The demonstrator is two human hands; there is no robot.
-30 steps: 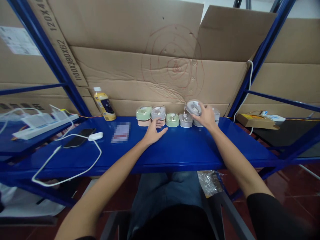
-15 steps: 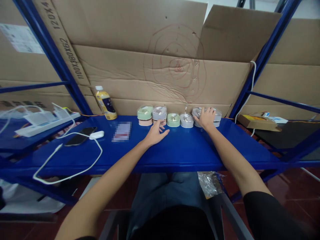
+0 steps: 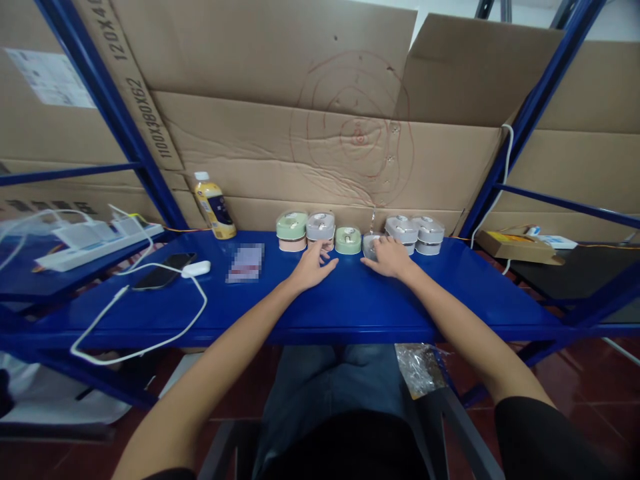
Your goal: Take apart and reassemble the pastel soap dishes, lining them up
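Observation:
My right hand (image 3: 393, 258) is at a small grey round-cornered box (image 3: 369, 247) with a see-through top. Its fingers lie over the top and the thumb is in front, hiding the box's right part. My left hand (image 3: 311, 267) rests on the blue shelf, fingers loosely spread, in front of a grey-over-pink stack (image 3: 321, 230); it holds nothing. Left of that is a green-over-pink stack (image 3: 291, 231). A single green box (image 3: 348, 241) sits between my hands. Two grey stacks (image 3: 401, 230) (image 3: 428, 233) stand side by side on the right.
A yellow bottle (image 3: 215, 207), a blurred-out card (image 3: 245, 263), a phone (image 3: 165, 271) and a white cable (image 3: 200, 313) lie or stand on the blue shelf (image 3: 345, 303) to the left. A power strip (image 3: 95, 243) is farther left. Cardboard (image 3: 240, 147) walls the back; an open carton (image 3: 517, 247) is at right.
My right hand has moved left from the grey stacks at the right to the single grey box. Those stacks are now uncovered. My left hand has stayed in place.

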